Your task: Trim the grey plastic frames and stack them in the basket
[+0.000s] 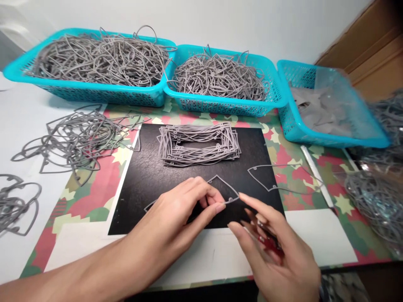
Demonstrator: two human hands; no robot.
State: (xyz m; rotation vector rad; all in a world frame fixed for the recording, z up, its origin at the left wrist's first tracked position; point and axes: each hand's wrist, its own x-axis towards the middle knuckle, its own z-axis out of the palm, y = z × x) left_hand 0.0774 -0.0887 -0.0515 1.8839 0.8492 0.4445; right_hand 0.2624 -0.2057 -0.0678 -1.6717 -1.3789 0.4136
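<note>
My left hand [192, 205] pinches the edge of a thin grey gasket [224, 183], a frame-like loop with small ring tabs, just above a black mat [135, 176]. Part of that loop is hidden behind the hand. Opposite it, my right hand [277, 247] has its index fingertip at the loop's right corner, thumb apart. Tucked in the right palm is a small red-handled metal tool [270, 243], mostly covered by fingers, so its exact kind is unclear. Behind the hands, a neat stack of grey gaskets [197, 158] lies on the mat. One more loose gasket [267, 189] rests at the mat's right edge.
Two blue baskets [126, 94] [226, 107] heaped with grey gaskets line the back. A third blue basket [333, 139] holds plastic bags. Loose gaskets [82, 142] pile at left. A white strip [316, 176] and bagged gaskets [374, 201] lie at right.
</note>
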